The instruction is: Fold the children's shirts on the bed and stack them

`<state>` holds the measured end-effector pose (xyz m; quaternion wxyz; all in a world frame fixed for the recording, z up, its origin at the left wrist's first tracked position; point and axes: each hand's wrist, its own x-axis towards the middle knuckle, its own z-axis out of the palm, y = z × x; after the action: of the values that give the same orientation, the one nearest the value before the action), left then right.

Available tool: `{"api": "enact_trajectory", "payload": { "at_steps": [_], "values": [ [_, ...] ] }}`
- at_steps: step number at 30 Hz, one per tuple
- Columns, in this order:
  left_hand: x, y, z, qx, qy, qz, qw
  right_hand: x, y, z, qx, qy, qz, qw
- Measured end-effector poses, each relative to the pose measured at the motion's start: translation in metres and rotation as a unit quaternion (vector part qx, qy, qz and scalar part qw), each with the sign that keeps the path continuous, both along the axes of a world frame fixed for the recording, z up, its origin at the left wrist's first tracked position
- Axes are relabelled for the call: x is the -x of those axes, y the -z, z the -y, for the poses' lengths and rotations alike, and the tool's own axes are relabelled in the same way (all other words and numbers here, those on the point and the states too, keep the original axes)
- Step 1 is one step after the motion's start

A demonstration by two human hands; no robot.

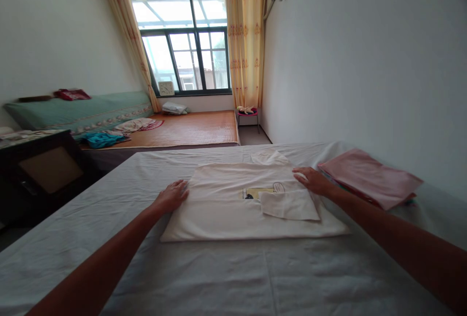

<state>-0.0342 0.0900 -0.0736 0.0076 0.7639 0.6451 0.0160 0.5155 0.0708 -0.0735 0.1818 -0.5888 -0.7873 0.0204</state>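
Observation:
A cream-white T-shirt [226,209] with a small cartoon print lies partly folded on the white bed sheet [233,277], one sleeve turned in over its front. My left hand [171,195] rests flat at the shirt's left edge, fingers stretched out. Across from it, my right hand [312,179] lies on the shirt's right upper edge, fingers extended and pressing the cloth. Neither hand grips anything.
A folded pink cloth stack [368,177] sits on the bed at the right, close to the wall. Beyond lie a low platform with a woven mat [189,128], scattered clothes, a green cushion [80,111], a dark cabinet [40,170] and a small red stool [248,111] under the window.

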Motion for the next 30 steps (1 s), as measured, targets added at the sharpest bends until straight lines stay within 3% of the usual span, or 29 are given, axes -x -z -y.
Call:
{"api": "enact_trajectory", "payload": {
  "at_steps": [5,9,13,16,19,23,27,30],
  "values": [
    [-0.021,-0.010,-0.049,-0.015,0.022,0.017,0.999,0.000,-0.014,-0.074,0.034,0.107,-0.059,0.992],
    [-0.038,-0.011,-0.086,-0.010,0.040,0.019,0.999,0.007,-0.013,-0.119,0.059,0.142,-0.085,0.984],
    [-0.046,-0.004,-0.116,-0.001,0.049,0.023,0.999,0.014,-0.009,-0.147,0.092,0.158,-0.139,0.973],
    [-0.050,-0.003,-0.129,-0.008,0.029,0.026,0.999,0.021,-0.007,-0.153,0.129,0.163,-0.202,0.957],
    [-0.053,-0.011,-0.133,-0.021,0.011,0.033,0.999,0.031,-0.010,-0.147,0.153,0.135,-0.287,0.936],
    [-0.054,-0.035,-0.119,-0.057,0.023,0.062,0.996,0.039,-0.031,-0.121,0.121,0.075,-0.387,0.911],
    [-0.040,-0.058,-0.076,-0.116,0.079,0.131,0.981,0.028,-0.056,-0.065,0.046,-0.028,-0.466,0.883],
    [-0.027,-0.058,-0.032,-0.126,0.158,0.183,0.962,0.015,-0.061,-0.006,0.058,-0.085,-0.421,0.901]
  ]
}}
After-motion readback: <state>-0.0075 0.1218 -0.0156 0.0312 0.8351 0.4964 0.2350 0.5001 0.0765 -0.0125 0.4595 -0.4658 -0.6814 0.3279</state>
